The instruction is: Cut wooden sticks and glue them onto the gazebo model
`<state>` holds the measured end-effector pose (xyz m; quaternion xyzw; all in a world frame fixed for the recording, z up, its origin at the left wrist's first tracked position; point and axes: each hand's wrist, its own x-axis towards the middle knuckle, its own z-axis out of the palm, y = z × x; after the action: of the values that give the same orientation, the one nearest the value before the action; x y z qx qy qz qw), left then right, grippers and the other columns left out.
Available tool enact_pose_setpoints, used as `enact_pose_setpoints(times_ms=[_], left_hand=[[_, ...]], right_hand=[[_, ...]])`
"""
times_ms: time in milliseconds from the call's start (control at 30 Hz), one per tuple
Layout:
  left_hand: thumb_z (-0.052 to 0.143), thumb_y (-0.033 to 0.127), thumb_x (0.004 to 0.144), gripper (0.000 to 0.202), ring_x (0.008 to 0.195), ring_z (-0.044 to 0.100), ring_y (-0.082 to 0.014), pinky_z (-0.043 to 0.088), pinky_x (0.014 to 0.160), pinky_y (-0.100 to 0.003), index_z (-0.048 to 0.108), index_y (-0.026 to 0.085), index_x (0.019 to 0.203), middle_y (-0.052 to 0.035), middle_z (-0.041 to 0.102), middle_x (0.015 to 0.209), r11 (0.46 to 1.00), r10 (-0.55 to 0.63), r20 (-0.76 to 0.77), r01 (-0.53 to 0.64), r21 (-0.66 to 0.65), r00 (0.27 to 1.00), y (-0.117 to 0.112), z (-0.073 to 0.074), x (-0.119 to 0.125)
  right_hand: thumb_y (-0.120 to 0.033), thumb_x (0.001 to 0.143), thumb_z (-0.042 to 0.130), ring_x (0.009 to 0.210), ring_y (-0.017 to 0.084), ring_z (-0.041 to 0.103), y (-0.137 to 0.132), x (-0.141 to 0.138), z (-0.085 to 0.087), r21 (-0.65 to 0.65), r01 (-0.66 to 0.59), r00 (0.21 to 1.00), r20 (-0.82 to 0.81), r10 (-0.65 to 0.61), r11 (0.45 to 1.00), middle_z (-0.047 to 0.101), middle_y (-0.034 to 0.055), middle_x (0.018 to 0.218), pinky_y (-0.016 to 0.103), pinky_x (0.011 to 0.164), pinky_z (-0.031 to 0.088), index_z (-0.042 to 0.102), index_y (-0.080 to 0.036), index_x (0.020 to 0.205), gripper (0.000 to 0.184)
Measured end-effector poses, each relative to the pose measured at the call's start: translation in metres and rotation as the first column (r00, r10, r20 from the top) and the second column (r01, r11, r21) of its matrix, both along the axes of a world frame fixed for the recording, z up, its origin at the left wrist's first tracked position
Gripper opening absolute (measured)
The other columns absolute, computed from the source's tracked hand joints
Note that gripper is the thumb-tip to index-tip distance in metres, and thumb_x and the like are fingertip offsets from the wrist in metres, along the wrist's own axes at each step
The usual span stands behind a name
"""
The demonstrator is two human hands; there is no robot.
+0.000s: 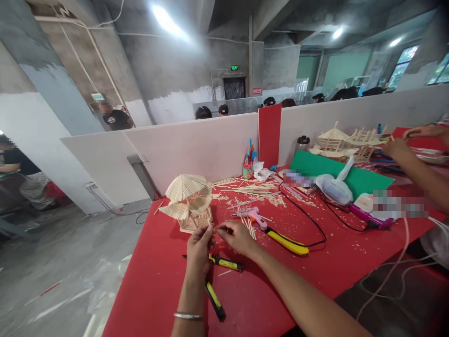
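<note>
My left hand (199, 244) is closed in a pinch in front of the stick pavilion model (189, 196). Just to its right, my right hand (238, 238) is pinched too, its fingertips almost meeting the left ones. Whatever lies between the fingers is too small to make out. The pavilion, built of pale wooden sticks with a two-tiered roof, stands upright at the table's left. Below my hands lie two yellow-and-black utility knives, one knife (228, 263) partly behind my left wrist and another knife (214, 299) nearer me.
A pink glue gun (257, 217) and a larger yellow cutter (287, 241) lie right of my hands on the red table (157, 290). Loose sticks (256, 187) and a pen cup (247, 171) are behind. Cords cross the right side, where a co-worker's hands (400, 149) work near more models.
</note>
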<state>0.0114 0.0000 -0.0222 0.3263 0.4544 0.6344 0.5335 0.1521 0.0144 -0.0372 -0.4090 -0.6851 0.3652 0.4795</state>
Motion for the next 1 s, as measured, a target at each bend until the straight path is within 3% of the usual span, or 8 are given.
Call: enact_pose_setpoints(times_ms=[133, 233, 567, 733, 1000], left_hand=[[0.092, 0.038, 0.046, 0.045, 0.045, 0.048, -0.0055, 0.031, 0.039, -0.016, 0.07, 0.015, 0.078, 0.0011, 0.064, 0.063, 1.0, 0.026, 0.063, -0.027, 0.011, 0.998, -0.004, 0.009, -0.006], [0.093, 0.035, 0.048, 0.044, 0.046, 0.047, -0.0051, 0.03, 0.038, -0.016, 0.07, 0.014, 0.078, 0.0016, 0.064, 0.064, 0.999, 0.045, 0.124, -0.047, 0.016, 0.991, -0.007, 0.015, -0.006], [0.095, 0.03, 0.042, 0.043, 0.049, 0.048, -0.0045, 0.034, 0.041, -0.014, 0.07, 0.013, 0.072, 0.0014, 0.062, 0.062, 0.994, 0.107, 0.235, -0.103, -0.028, 0.966, -0.003, 0.017, -0.01], [0.094, 0.036, 0.045, 0.046, 0.048, 0.047, -0.0036, 0.032, 0.04, -0.014, 0.072, 0.012, 0.077, 0.0021, 0.061, 0.062, 0.989, 0.144, 0.218, -0.145, -0.012, 0.965, 0.003, 0.021, -0.011], [0.095, 0.038, 0.041, 0.046, 0.046, 0.046, -0.0051, 0.031, 0.039, -0.016, 0.068, 0.013, 0.068, 0.0022, 0.061, 0.057, 0.971, 0.235, 0.153, -0.24, 0.017, 0.96, 0.017, 0.017, -0.012]], right_hand=[[-0.032, 0.089, 0.06, 0.075, 0.017, 0.06, -0.011, -0.008, -0.008, 0.261, -0.06, 0.904, 0.424, -0.058, 0.963, 0.068, 0.005, 0.086, 0.027, 0.066, 0.041, 0.072, -0.019, 0.089, 0.017], [-0.032, 0.089, 0.062, 0.071, 0.016, 0.057, -0.018, -0.014, -0.011, 0.352, -0.132, 0.831, 0.548, -0.09, 0.927, 0.066, 0.0039, 0.08, 0.025, 0.061, 0.037, 0.07, -0.018, 0.086, 0.017], [-0.032, 0.092, 0.059, 0.069, 0.015, 0.056, -0.021, -0.013, -0.007, 0.435, -0.146, 0.815, 0.562, -0.142, 0.888, 0.065, 0.0034, 0.076, 0.025, 0.06, 0.034, 0.071, -0.019, 0.085, 0.019], [-0.032, 0.094, 0.057, 0.068, 0.015, 0.056, -0.022, -0.016, -0.008, 0.462, -0.211, 0.791, 0.598, -0.127, 0.861, 0.064, 0.0027, 0.076, 0.027, 0.06, 0.033, 0.07, -0.019, 0.085, 0.02], [-0.032, 0.094, 0.058, 0.066, 0.015, 0.054, -0.023, -0.015, -0.005, 0.473, -0.209, 0.773, 0.616, -0.151, 0.856, 0.063, 0.0023, 0.073, 0.028, 0.057, 0.03, 0.067, -0.018, 0.078, 0.023]])
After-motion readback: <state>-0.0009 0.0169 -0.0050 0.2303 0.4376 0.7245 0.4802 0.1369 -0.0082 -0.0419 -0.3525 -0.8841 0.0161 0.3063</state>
